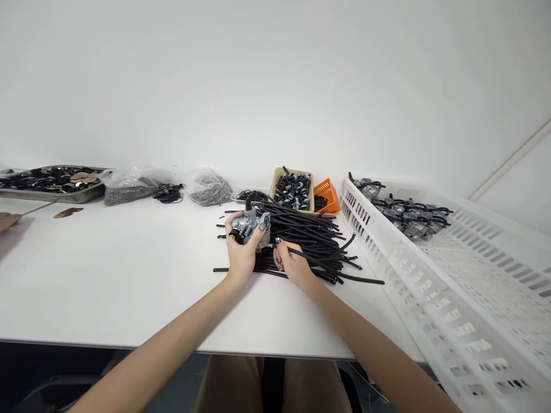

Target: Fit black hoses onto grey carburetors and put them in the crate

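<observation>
A grey metal carburetor (253,226) with a black bent rubber tube on its top is gripped in my left hand (241,255), raised above the table. Close to its lower right side, my right hand (295,267) pinches one end of a black rubber hose (317,260). The rest of that hose trails to the right over the pile. Whether the hose end touches the carburetor is too small to tell. Beneath and behind both hands lies a heap of black hoses (297,226), spread on the white table (172,275).
On the right stands a large white crate (404,281) with several carburetors (408,215) inside. Along the wall are a cream basket (311,189) of small parts, an orange basket (330,195), plastic bags (209,188) and a metal tray (81,197). Another person's hand (8,221) shows at far left.
</observation>
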